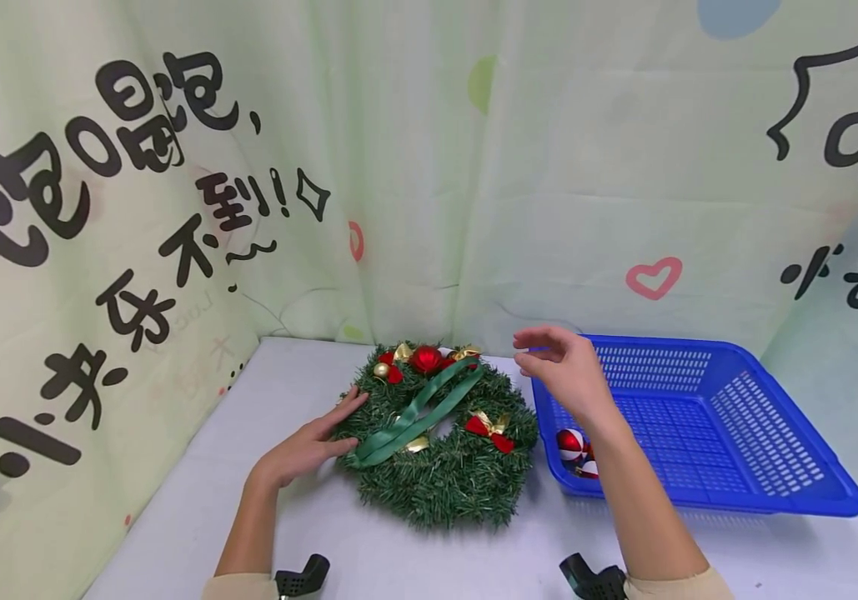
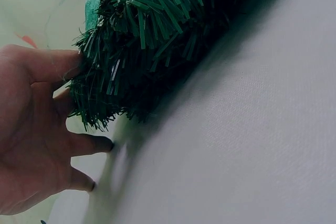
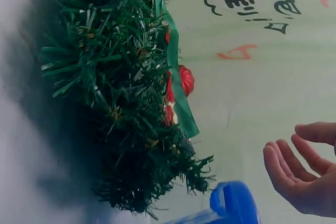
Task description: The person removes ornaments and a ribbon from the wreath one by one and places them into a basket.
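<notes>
A green artificial wreath (image 1: pixel 444 492) lies on the white table, trimmed with red and gold bows (image 1: pixel 490 429), a red ball (image 1: pixel 426 359) and a small gold ball. Across its middle runs a loop of green ribbon (image 1: pixel 421 414). My left hand (image 1: pixel 308 446) rests against the wreath's left side with fingers spread; in the left wrist view the thumb and a finger touch the bristly edge (image 2: pixel 105 87). Raised over the near-left rim of the basket, right of the wreath, is my right hand (image 1: pixel 559 367). Its fingers bend loosely with nothing between them, as the right wrist view also shows.
A blue plastic basket (image 1: pixel 774 500) stands to the right of the wreath, close to it. Red and white ornaments (image 1: pixel 570 444) lie in its left corner, partly behind my right forearm. Printed curtains (image 1: pixel 429 167) hang behind the table and at both sides.
</notes>
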A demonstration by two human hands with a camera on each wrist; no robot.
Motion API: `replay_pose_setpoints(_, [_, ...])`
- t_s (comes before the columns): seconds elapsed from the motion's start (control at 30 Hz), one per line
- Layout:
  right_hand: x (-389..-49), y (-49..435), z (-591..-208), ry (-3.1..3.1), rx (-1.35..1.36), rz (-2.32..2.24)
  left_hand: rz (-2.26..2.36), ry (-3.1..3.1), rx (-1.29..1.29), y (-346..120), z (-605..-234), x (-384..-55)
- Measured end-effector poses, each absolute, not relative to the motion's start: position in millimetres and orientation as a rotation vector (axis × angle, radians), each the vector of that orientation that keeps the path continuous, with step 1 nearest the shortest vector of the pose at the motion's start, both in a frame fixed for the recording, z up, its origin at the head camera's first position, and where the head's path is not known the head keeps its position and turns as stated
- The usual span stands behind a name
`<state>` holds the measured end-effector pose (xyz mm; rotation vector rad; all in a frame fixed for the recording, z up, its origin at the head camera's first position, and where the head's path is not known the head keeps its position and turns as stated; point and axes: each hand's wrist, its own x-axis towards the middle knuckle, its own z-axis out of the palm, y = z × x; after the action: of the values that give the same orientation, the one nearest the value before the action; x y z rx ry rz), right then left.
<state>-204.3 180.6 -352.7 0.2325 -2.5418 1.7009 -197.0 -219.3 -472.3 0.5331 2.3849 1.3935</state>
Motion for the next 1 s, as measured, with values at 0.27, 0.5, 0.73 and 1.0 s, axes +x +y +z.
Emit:
replay_pose_setpoints(0.27, [-221.5, 163.0, -346.5, -2.494, 0.277, 1.917, 1.395, 2.388, 0.533, -219.8, -473.8, -198.5])
replay_pose_setpoints(0.5, [-232.0, 148.6, -340.2, -2.513, 0.311, 2.049, 1.4, 2.387, 0.529, -219.8, -474.2, -199.1])
replay_pose_setpoints(0.73, [-246.3, 135.3, -338.1, -2.575, 0.314, 2.109, 1.404, 2.377, 0.528, -219.3, -474.5, -198.6])
replay_pose_setpoints(1.0, [-262.5, 122.8, -339.5, -2.628, 0.275, 2.165, 1.398, 2.39, 0.535, -219.7, -475.0, -198.6])
